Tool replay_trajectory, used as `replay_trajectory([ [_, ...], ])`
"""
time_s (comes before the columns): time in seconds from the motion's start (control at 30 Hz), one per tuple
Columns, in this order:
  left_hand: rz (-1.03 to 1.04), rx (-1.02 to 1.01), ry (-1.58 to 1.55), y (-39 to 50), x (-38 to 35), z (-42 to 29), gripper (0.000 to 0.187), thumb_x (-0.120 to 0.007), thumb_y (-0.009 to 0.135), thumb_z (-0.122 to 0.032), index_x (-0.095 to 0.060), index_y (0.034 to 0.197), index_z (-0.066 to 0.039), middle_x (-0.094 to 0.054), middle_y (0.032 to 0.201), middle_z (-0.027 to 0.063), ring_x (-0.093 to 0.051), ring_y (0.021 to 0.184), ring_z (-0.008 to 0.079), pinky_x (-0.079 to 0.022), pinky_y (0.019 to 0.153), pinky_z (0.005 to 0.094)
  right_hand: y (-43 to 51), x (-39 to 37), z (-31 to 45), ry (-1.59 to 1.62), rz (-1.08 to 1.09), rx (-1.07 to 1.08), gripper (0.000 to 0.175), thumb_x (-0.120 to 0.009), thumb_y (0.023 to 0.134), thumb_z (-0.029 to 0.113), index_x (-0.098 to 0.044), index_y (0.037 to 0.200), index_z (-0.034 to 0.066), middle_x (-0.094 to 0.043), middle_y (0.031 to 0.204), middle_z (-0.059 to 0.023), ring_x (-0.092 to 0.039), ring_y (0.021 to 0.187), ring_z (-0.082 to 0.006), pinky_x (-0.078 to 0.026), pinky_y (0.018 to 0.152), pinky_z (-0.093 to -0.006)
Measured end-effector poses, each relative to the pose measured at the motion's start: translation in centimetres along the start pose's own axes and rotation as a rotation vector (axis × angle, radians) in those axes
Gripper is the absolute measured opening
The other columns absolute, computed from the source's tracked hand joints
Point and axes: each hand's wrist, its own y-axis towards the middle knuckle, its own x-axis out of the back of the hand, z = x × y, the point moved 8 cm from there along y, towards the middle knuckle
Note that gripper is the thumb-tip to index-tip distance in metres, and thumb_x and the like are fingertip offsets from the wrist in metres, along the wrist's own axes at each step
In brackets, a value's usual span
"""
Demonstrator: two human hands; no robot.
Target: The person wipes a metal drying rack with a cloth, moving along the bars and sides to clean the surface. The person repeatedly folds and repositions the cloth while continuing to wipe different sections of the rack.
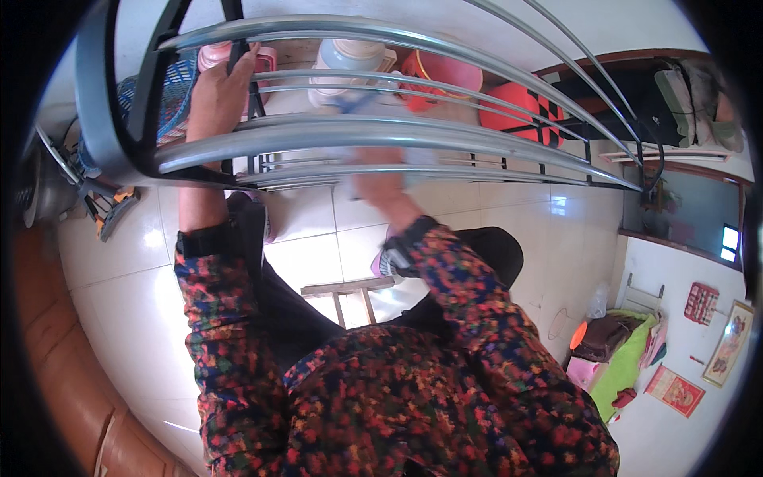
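A metal rack with silver tube rails [393, 134] and a black end frame [98, 101] stretches across the upper view before me. My left hand [217, 98] is on the left, its fingers wrapped around a black upright of the rack. Blurred by motion, my right hand [378, 176] is at the lower rails near the rack's middle, partly hidden behind a thick tube. A pale, smeared patch surrounds that hand, with a blurred blue thing [357, 102] above it. Whether the hand holds either cannot be made out.
Behind the rack stand a blue woven basket [179, 89], a pale blue and white container [351, 59], a red bucket [447, 71] and a red case [512, 113]. A wooden stool [349, 289] is between my legs. Brown wooden furniture [65, 346] lines the left; piled cloths [623, 352] lie right.
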Motion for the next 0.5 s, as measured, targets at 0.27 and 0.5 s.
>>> replay_trajectory([
  [0.27, -0.289, -0.366, 0.12, -0.4, 0.8, -1.7, 0.039, -0.066, 0.085, -0.026, -0.063, 0.112, 0.001, -0.065, 0.097, 0.0196, -0.064, 0.088, 0.0308, -0.049, 0.077, 0.0393, -3.7, 10.8, -22.3, 0.166, -0.605, -0.211, 0.038, -0.059, 0.085, 0.021, -0.059, 0.118, 0.0026, -0.059, 0.118, -0.0157, -0.055, 0.11, -0.0313, -0.042, 0.094, -0.0431],
  [0.5, -0.195, -0.511, 0.272, -0.7, -0.2, -1.3, 0.024, -0.052, 0.093, -0.021, -0.064, 0.105, -0.003, -0.064, 0.093, 0.0234, -0.062, 0.089, 0.0399, -0.047, 0.074, 0.0402, 4.4, 8.7, -0.2, 0.186, -0.61, 0.318, 0.031, -0.059, 0.083, 0.02, -0.061, 0.11, 0.0048, -0.058, 0.098, -0.0134, -0.054, 0.091, -0.0294, -0.043, 0.08, -0.0449],
])
